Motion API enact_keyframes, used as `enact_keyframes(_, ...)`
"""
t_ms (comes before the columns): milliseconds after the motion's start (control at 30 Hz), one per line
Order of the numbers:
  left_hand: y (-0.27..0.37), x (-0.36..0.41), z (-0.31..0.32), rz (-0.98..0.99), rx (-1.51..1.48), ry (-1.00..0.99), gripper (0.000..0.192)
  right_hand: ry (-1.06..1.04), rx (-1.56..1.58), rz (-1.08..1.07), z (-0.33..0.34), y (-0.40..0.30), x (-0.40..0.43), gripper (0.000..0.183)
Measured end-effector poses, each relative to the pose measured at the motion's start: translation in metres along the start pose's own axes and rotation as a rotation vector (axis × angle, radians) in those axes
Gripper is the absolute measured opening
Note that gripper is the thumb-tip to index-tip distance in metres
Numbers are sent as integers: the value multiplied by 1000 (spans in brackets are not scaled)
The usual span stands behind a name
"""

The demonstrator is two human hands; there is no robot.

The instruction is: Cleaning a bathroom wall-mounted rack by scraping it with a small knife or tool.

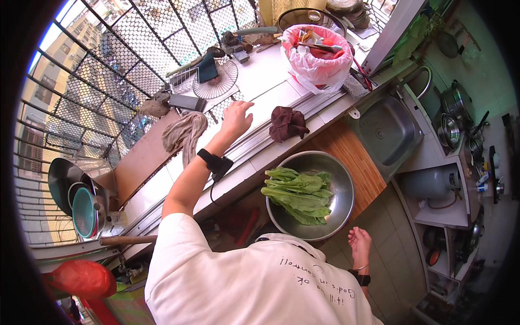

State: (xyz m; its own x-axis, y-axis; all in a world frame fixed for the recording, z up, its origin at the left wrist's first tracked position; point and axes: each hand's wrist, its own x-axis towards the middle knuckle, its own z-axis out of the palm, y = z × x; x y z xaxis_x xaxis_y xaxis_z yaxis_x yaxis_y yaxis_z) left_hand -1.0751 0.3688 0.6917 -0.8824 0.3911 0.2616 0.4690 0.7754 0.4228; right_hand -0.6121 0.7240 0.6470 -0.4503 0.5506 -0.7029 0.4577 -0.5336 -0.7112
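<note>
My left hand [237, 118] is stretched out over the white tiled window ledge [266, 101], its fingers apart and nothing in it. It is between a crumpled beige cloth [185, 132] and a dark maroon cloth [288, 124]. Before me stands a wide stainless steel basin [343, 195] with several green leafy lettuce-like vegetables [300, 195] lying in it. Just outside the basin's lower right rim is my right hand [360, 243], empty, its fingers loosely bent. The basin partly overlaps a wooden board [365, 178].
A bin lined with a pink plastic bag [317, 77] stands on the ledge, full of scraps. A steel sink [386, 130] lies at right, above a gas cylinder [430, 183]. A metal window grille [122, 57] borders the ledge. At left are a wok [61, 183] and a green colander [84, 213].
</note>
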Motion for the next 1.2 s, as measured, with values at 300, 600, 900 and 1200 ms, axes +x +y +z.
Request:
enact_keyframes(300,13,-53,18,-50,-225,37,14,-37,-297,-186,34,-88,35,18)
enact_keyframes(600,51,-94,-13,21,-179,-34,26,-130,-666,-592,111,-280,142,25)
enact_keyframes(900,80,-218,-110,-419,96,155,17,116,-1097,-1245,231,-370,313,41)
enact_keyframes(1200,271,-382,-154,-970,338,269,19,16,-1384,-1051,284,-392,356,31)
